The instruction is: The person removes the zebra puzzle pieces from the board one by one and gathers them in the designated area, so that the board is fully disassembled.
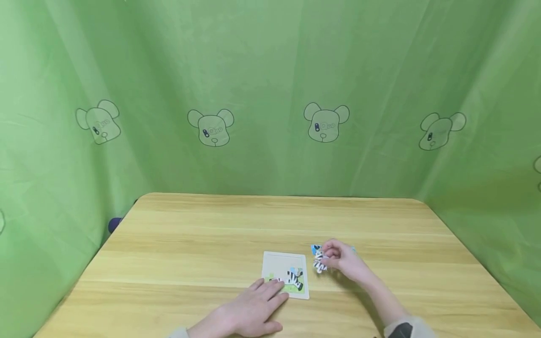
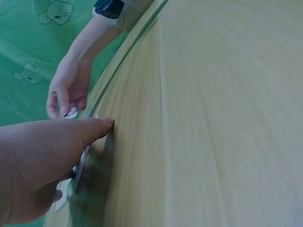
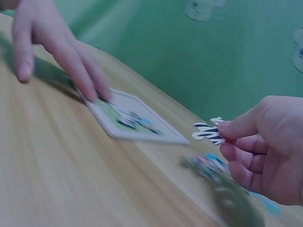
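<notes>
A white puzzle board point(image 1: 284, 263) lies on the wooden table point(image 1: 203, 244), with zebra pieces set in its near right corner point(image 1: 296, 278). My left hand point(image 1: 253, 310) rests flat with straight fingers on the board's near left corner point(image 3: 102, 101). My right hand point(image 1: 340, 258), just right of the board, pinches a black-and-white striped zebra piece point(image 3: 208, 132) and holds it above the table. More loose coloured pieces point(image 3: 210, 163) lie under that hand. In the left wrist view the board's edge point(image 2: 80, 165) shows under my left fingers point(image 2: 97, 127), with the right hand point(image 2: 68, 90) beyond.
A green cloth printed with bear faces point(image 1: 323, 123) encloses the table at the back and both sides. A dark round object point(image 1: 114, 224) sits off the table's left edge.
</notes>
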Available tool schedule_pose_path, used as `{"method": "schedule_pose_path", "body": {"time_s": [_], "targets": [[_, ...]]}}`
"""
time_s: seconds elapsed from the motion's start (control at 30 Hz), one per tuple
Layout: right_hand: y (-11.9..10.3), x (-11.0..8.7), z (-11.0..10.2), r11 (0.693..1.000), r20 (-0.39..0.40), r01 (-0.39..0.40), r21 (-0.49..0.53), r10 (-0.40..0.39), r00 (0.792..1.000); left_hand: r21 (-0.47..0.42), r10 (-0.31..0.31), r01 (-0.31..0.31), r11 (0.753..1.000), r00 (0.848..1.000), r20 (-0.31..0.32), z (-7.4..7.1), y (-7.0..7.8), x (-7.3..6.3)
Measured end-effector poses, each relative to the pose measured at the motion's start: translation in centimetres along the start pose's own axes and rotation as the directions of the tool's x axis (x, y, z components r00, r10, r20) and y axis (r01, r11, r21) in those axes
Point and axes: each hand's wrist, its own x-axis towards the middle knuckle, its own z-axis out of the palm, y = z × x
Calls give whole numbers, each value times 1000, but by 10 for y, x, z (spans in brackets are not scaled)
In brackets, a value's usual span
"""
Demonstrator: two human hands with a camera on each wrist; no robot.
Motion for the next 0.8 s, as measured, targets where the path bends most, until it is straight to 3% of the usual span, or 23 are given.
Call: {"method": "schedule_pose_path", "body": {"time_s": [0.13, 0.27, 0.63, 0.8], "targets": [[12, -7, -19, 999, -6, -51, 4, 51, 999, 5, 2, -2, 1000, 1000, -18, 0, -3, -3], [18, -11, -28, 995, -36, -84, -58, 82, 996, -4, 1, -1, 1000, 1000, -17, 1, -5, -6], [20, -13, -22, 948, -184, -180, -262, 134, 974, -45, -1, 0, 999, 1000, -10, 0, -5, -11], [19, -12, -21, 928, -219, -208, -308, 143, 965, -43, -4, 3, 999, 1000, -15, 0, -5, -10]]}}
